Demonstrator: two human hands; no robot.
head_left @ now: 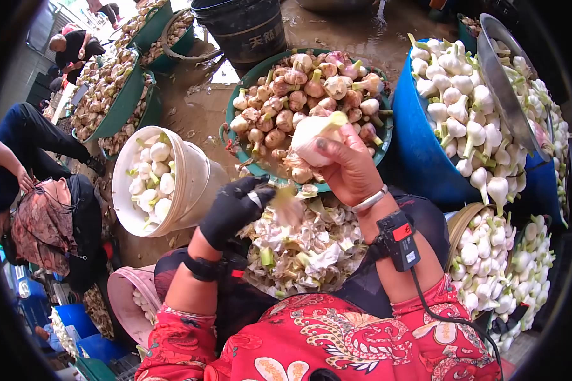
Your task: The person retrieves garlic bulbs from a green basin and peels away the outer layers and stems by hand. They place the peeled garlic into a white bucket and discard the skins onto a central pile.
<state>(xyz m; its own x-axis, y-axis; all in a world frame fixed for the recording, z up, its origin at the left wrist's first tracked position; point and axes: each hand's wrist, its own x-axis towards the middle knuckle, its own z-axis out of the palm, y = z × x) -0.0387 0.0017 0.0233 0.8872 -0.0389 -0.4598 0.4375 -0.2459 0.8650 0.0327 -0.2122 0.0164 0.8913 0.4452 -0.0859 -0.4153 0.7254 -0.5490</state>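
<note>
My bare right hand (347, 166) grips a peeled white garlic bulb (316, 141), its green stem stub pointing up and right, above a green tub (231, 120) of unpeeled garlic (286, 95). Lower and to the left, my left hand (238, 209) wears a black glove, its fingers closed with a white band or strip showing on them. Against those fingertips is a motion-blurred piece of garlic skin (288, 206). Between my knees lies a heap of stripped garlic skins (305, 247) with bits of green stem.
Left of me stands a tilted white bucket (187, 184) of peeled bulbs, with a pink bucket (127, 286) below it. A blue tub (413, 146) heaped with white garlic is on my right. A black bucket (241, 32) stands behind. People sit at left.
</note>
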